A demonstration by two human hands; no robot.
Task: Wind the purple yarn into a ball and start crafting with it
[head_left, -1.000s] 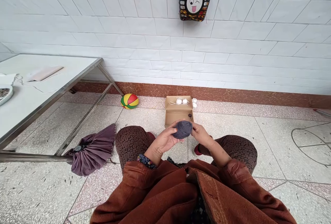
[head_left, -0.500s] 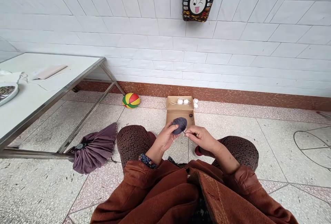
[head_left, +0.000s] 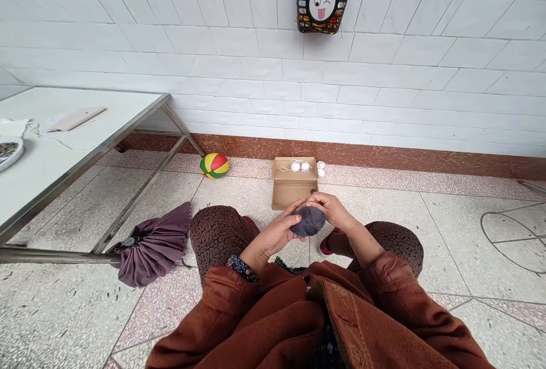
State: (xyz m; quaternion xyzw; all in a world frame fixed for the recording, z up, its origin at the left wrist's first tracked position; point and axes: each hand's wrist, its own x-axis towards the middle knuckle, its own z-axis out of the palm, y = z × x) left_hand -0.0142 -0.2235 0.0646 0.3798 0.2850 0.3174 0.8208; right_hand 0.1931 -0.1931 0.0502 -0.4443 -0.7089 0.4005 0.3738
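A ball of dark grey yarn is in my left hand, whose thumb lies over its near left side. Over the ball's far side my right hand bends with its fingers pinched on the yarn; the strand itself is hidden there. Past the hands an open cardboard box lies on the floor. White yarn balls rest against its raised lid, and a small dark ball shows at its right edge, partly covered by my right hand.
More white balls sit right of the box. A colourful ball lies near the wall. To the left are a folded purple umbrella and a white metal-framed table. A black basket hangs on the tiled wall.
My right hand has gone from the ball's lower right, where it pinched a strand, up over its far side. The yarn ball has shifted slightly right and down and turned in my left hand.
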